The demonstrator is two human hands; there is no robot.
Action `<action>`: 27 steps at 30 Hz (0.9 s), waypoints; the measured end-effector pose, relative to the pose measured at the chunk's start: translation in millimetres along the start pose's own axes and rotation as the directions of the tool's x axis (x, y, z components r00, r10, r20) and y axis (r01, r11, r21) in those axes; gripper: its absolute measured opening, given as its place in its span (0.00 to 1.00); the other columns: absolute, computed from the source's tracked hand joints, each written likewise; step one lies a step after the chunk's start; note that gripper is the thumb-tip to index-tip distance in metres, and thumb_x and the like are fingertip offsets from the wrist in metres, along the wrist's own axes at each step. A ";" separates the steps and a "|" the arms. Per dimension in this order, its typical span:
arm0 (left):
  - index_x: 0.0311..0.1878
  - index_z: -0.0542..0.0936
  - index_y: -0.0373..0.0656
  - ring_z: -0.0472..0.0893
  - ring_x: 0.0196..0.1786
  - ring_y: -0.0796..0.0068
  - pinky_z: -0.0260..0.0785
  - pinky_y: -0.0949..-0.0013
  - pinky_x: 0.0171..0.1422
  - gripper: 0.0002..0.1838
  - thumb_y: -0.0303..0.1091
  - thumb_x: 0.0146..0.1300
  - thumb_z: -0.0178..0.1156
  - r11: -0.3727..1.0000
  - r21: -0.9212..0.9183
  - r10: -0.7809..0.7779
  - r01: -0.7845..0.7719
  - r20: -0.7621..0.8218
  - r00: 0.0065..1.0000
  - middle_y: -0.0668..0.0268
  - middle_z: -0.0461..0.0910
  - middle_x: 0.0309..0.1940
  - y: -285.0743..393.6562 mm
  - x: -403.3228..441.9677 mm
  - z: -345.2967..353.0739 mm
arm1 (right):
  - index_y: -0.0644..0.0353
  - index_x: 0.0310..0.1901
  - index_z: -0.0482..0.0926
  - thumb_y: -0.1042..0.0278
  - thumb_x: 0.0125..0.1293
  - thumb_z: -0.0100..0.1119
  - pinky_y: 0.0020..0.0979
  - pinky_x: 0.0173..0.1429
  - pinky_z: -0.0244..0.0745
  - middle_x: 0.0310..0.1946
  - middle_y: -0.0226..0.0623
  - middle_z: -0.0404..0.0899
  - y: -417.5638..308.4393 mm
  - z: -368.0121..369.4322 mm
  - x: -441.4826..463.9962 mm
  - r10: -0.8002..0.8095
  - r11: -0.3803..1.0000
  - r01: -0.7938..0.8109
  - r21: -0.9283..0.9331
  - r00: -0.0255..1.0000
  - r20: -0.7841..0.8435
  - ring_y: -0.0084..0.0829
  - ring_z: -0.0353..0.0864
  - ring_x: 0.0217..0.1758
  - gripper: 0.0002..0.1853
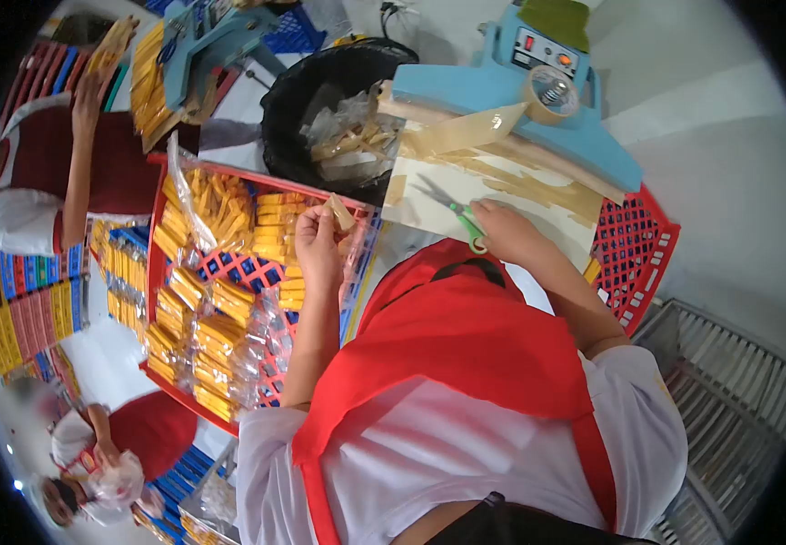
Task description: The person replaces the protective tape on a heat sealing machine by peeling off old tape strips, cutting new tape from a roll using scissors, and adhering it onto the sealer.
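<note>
Between the fingertips of my left hand [318, 238] is a small piece of brown tape [339, 214], held above the right edge of a red crate [155, 272]. Yellow packs in clear bags [216, 336] fill much of that crate. My right hand [505, 231] is on the green handles of the scissors [460, 214], whose blades point up and left over a pale board [538, 202] with strips of brown tape. Loose tape [475, 130] stretches from a roll [551, 93] on the blue sealing machine [447, 86].
A black-lined bin [288, 118] with scraps stands behind the crate. A second red crate [643, 250] is under the board's right side. Metal racks [729, 400] stand at the lower right. Co-workers [66, 191] are on the left, one [107, 454] lower down.
</note>
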State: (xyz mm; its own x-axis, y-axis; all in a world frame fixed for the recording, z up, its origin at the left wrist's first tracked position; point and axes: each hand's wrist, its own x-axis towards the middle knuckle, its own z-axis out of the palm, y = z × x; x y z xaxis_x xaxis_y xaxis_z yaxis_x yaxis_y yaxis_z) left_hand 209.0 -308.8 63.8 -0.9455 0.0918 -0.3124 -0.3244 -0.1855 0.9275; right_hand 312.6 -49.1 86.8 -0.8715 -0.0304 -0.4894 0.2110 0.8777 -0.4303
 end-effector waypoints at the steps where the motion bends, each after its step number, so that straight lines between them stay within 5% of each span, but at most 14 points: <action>1: 0.31 0.69 0.44 0.71 0.27 0.83 0.66 0.79 0.30 0.03 0.31 0.59 0.48 1.000 0.004 -0.001 0.001 0.030 1.000 0.71 0.72 0.26 7.3 -4.4 15.1 | 0.63 0.51 0.61 0.70 0.44 0.56 0.38 0.50 0.63 0.46 0.46 0.65 0.7 2.4 -1.2 -0.061 0.998 0.061 0.000 0.995 -0.083 0.44 0.66 0.49 0.29; 3: 0.32 0.69 0.41 0.68 0.23 0.85 0.63 0.81 0.29 0.03 0.28 0.60 0.47 1.000 0.003 0.016 -0.016 0.070 0.997 0.70 0.70 0.24 18.2 -15.3 47.7 | 0.66 0.49 0.64 0.68 0.46 0.57 0.37 0.47 0.65 0.46 0.45 0.66 -2.9 3.1 -4.6 -0.196 0.959 0.251 0.131 0.921 -0.336 0.41 0.68 0.47 0.26; 4: 0.33 0.69 0.40 0.69 0.26 0.85 0.63 0.81 0.30 0.02 0.26 0.59 0.46 0.960 0.178 0.181 -0.218 0.202 0.962 0.70 0.70 0.26 11.7 -11.4 55.5 | 0.66 0.49 0.65 0.67 0.48 0.57 0.34 0.46 0.66 0.47 0.44 0.66 -8.1 2.2 -5.4 -0.236 0.889 0.395 0.231 0.828 -0.509 0.37 0.69 0.47 0.25; 5: 0.33 0.70 0.38 0.69 0.28 0.84 0.62 0.82 0.31 0.02 0.24 0.58 0.48 0.956 0.122 0.219 -0.269 0.317 0.923 0.70 0.70 0.26 2.7 -12.0 68.9 | 0.66 0.49 0.65 0.67 0.48 0.57 0.34 0.46 0.66 0.47 0.44 0.66 -16.2 2.4 -6.5 -0.200 0.897 0.371 0.239 0.825 -0.528 0.37 0.69 0.47 0.25; 6: 0.34 0.70 0.38 0.70 0.29 0.83 0.63 0.80 0.33 0.02 0.23 0.58 0.48 0.918 0.230 0.200 -0.324 0.437 0.877 0.69 0.71 0.26 2.6 -17.2 84.8 | 0.67 0.47 0.67 0.65 0.49 0.58 0.30 0.44 0.65 0.44 0.42 0.69 -25.4 1.6 -7.2 0.042 0.569 0.319 0.758 0.909 -0.414 0.30 0.69 0.43 0.24; 7: 0.34 0.70 0.38 0.71 0.30 0.83 0.64 0.79 0.34 0.03 0.23 0.57 0.48 0.859 0.320 0.170 -0.398 0.555 0.814 0.69 0.71 0.27 10.2 -23.8 104.3 | 0.67 0.45 0.69 0.63 0.50 0.58 0.26 0.41 0.65 0.41 0.39 0.71 -29.6 -1.1 -10.1 0.165 0.005 0.204 0.979 0.965 -0.202 0.24 0.70 0.39 0.22; 8: 0.33 0.72 0.36 0.72 0.28 0.79 0.65 0.77 0.33 0.03 0.23 0.55 0.51 0.646 0.419 0.271 -0.638 0.656 0.705 0.64 0.72 0.26 20.6 -32.1 123.8 | 0.67 0.45 0.69 0.63 0.50 0.58 0.26 0.41 0.65 0.41 0.39 0.71 -29.5 -5.9 -16.8 0.210 -0.009 0.240 0.971 0.950 -0.233 0.24 0.70 0.39 0.22; 11: 0.32 0.73 0.35 0.73 0.27 0.75 0.65 0.76 0.32 0.03 0.24 0.53 0.53 0.470 0.347 0.286 -0.812 0.810 0.512 0.61 0.72 0.25 13.3 -32.4 161.7 | 0.67 0.37 0.74 0.61 0.52 0.58 0.19 0.33 0.63 0.29 0.31 0.73 -7.4 -4.1 -32.4 0.187 -0.077 0.387 0.919 0.911 -0.368 0.16 0.65 0.28 0.17; 13: 0.32 0.73 0.35 0.73 0.27 0.71 0.65 0.74 0.32 0.04 0.24 0.53 0.53 0.511 0.306 0.234 -0.803 0.850 0.473 0.59 0.72 0.25 4.4 -38.0 179.9 | 0.67 0.33 0.76 0.63 0.53 0.57 0.18 0.28 0.60 0.22 0.27 0.73 19.7 23.1 -30.8 0.416 0.048 0.335 0.941 0.850 -0.324 0.15 0.64 0.22 0.14; 17: 0.32 0.74 0.36 0.73 0.27 0.62 0.65 0.69 0.31 0.05 0.25 0.52 0.53 0.586 0.242 0.141 -0.773 0.909 0.392 0.56 0.73 0.26 -9.4 -44.8 214.6 | 0.64 0.33 0.76 0.66 0.56 0.53 0.17 0.28 0.59 0.23 0.25 0.71 31.4 18.2 -70.5 0.531 0.011 0.372 0.928 0.784 -0.321 0.13 0.65 0.25 0.10; 20: 0.36 0.74 0.35 0.74 0.34 0.58 0.66 0.66 0.37 0.08 0.25 0.52 0.52 0.552 0.133 0.019 -0.823 0.985 0.171 0.54 0.74 0.33 -13.1 -51.6 250.0 | 0.63 0.32 0.76 0.65 0.56 0.53 0.17 0.29 0.59 0.22 0.23 0.71 49.8 30.2 -85.8 0.668 -0.017 0.564 0.826 0.621 -0.410 0.13 0.63 0.24 0.09; 23: 0.40 0.73 0.36 0.73 0.39 0.56 0.66 0.64 0.42 0.10 0.25 0.52 0.51 0.419 -0.097 0.099 -0.903 0.993 -0.061 0.52 0.73 0.36 -20.2 -54.4 293.2 | 0.62 0.31 0.77 0.64 0.55 0.54 0.17 0.30 0.59 0.22 0.23 0.71 93.9 50.0 -103.7 0.800 0.032 0.527 0.849 0.496 -0.337 0.13 0.63 0.23 0.09; 27: 0.45 0.71 0.37 0.72 0.45 0.55 0.63 0.65 0.49 0.14 0.25 0.55 0.47 0.446 -0.257 -0.015 -0.857 0.956 -0.294 0.51 0.72 0.41 -61.6 -21.3 343.1 | 0.61 0.30 0.77 0.63 0.55 0.55 0.17 0.30 0.60 0.21 0.24 0.71 124.2 62.7 -125.3 0.881 -0.010 0.689 0.724 0.349 -0.320 0.15 0.65 0.23 0.10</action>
State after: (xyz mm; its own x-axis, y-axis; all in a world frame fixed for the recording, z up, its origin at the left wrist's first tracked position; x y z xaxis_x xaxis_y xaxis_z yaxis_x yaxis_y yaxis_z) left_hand 258.5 36.4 83.8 0.3093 0.9106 0.2741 0.6585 -0.4131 0.6291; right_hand 475.7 33.8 47.2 -0.2600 0.9153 -0.3076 -0.2823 -0.3767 -0.8823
